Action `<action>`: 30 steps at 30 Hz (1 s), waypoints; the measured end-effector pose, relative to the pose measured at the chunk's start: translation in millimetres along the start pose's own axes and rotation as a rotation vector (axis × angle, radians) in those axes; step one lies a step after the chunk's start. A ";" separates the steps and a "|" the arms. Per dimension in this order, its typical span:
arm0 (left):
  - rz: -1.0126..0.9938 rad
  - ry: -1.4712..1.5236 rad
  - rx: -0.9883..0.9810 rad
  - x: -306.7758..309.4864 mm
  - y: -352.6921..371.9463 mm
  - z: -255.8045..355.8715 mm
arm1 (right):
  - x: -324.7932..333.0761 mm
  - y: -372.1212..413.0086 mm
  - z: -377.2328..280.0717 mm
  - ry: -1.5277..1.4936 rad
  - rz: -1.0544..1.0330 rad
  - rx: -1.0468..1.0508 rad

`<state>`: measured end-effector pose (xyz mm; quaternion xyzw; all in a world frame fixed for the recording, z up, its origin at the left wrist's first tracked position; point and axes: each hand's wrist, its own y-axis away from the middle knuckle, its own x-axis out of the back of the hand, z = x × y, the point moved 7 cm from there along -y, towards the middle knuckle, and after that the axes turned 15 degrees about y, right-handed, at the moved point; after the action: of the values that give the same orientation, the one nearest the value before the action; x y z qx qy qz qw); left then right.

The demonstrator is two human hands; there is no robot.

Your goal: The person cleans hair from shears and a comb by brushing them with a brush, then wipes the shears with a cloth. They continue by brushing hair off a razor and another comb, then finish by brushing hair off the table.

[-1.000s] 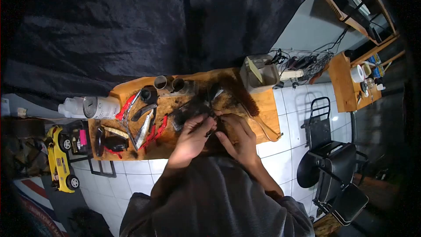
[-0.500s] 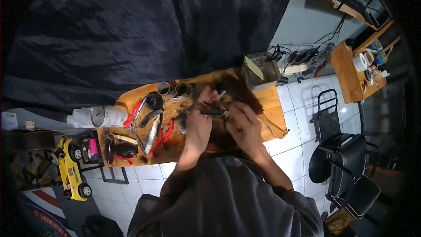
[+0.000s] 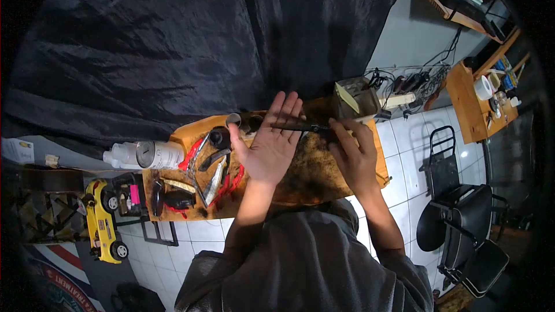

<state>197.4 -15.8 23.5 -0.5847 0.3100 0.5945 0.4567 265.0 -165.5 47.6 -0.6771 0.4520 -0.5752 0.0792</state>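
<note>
Black curtain (image 3: 173,40) behind wooden bench (image 3: 306,179), left hand (image 3: 270,153) palm up, fingers fully extended and unclamped, right hand (image 3: 355,156) with fingers curled, pinching one end of slim dark tool (image 3: 293,127), tool positioned across left fingers above bench, contact with them indeterminate

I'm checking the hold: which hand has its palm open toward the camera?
The left hand: its palm shows, fingers straight, the dark tool in front of them. The right hand shows its back, fingers bent at the tool's end.
</note>
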 end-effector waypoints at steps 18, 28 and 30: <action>0.018 0.275 0.429 7.1 4.3 -24.5 | -50.6 75.0 -62.5 -2.075 -1.172 -0.201; 0.060 0.304 0.489 6.8 10.3 -30.5 | -56.8 80.0 -76.0 -2.220 -1.062 -0.019; 0.046 0.330 0.507 10.0 11.8 -33.3 | -56.3 78.6 -73.2 -2.197 -1.035 -0.105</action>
<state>201.4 -48.6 7.7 -0.5335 0.5317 0.4053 0.5180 165.7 -141.1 -17.6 -0.9066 -0.1569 0.3604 0.1536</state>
